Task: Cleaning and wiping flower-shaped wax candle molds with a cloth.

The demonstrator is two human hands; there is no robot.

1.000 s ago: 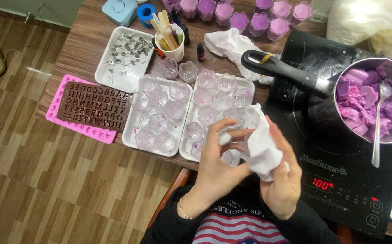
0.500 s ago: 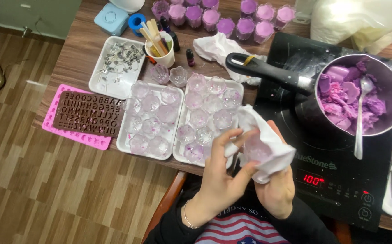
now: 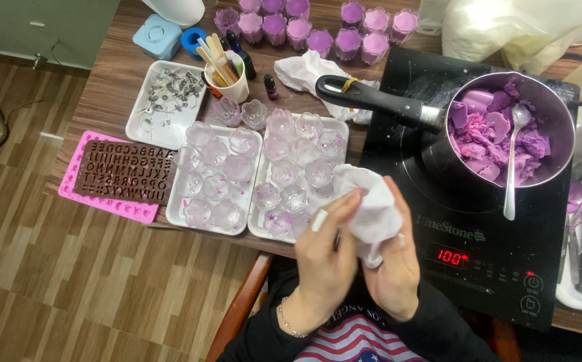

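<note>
Wiping step: both hands work a white tissue [image 3: 371, 208] held low over the table edge, just in front of the right tray [image 3: 334, 127] of clear cups. Left hand [image 3: 328, 258] fingers pinch together on the tissue; right hand [image 3: 395, 268] fingers curl clamped under it. Whether a cup sits inside is hidden. Next move likely calls for a firm twist. Versus half a second ago, the tissue is bunched tighter and the hands sit closer.

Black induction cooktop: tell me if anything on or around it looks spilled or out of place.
Pale wax-like smears and specks mark the black induction cooktop behind the pot handle. A metal spoon leans in the metal pot of purple chunks, its handle overhanging the rim. Nothing looks damaged.
</note>
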